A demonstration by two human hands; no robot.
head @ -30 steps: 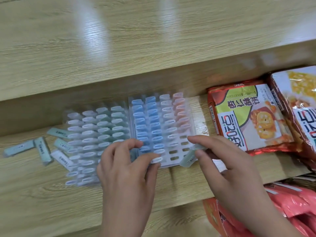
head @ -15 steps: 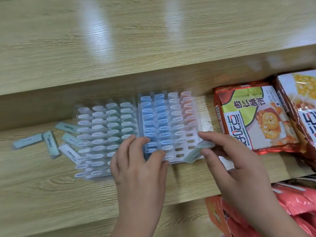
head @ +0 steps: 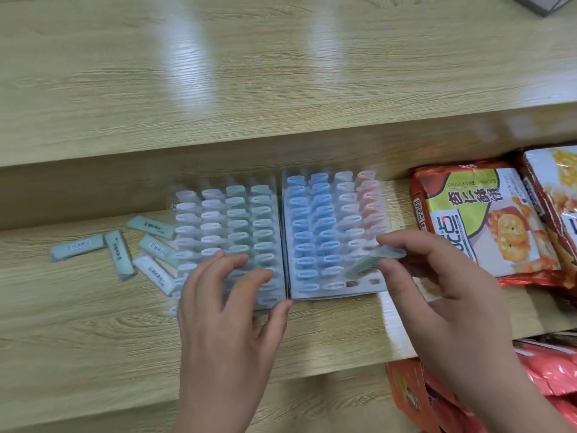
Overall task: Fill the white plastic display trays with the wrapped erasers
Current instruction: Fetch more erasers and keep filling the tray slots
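Two white plastic display trays lie side by side on a wooden shelf. The left tray (head: 224, 214) holds rows of pale green and white wrapped erasers. The right tray (head: 331, 226) holds blue, white and orange ones, with a few bare slots at its near right corner. My left hand (head: 231, 307) rests with spread fingers on the near end of the left tray, its thumb at the seam between the trays. My right hand (head: 437, 285) pinches a pale green wrapped eraser (head: 371, 260), tilted over the right tray's near right corner.
Several loose wrapped erasers (head: 117, 254) lie on the shelf left of the trays. Snack bags (head: 474, 220) sit to the right, with red packets (head: 546, 379) on the shelf below. A wooden shelf board (head: 281, 73) juts out above.
My left hand has slid left from the right tray onto the left tray. My right hand has lifted the green eraser and brought it over the right tray's near corner.
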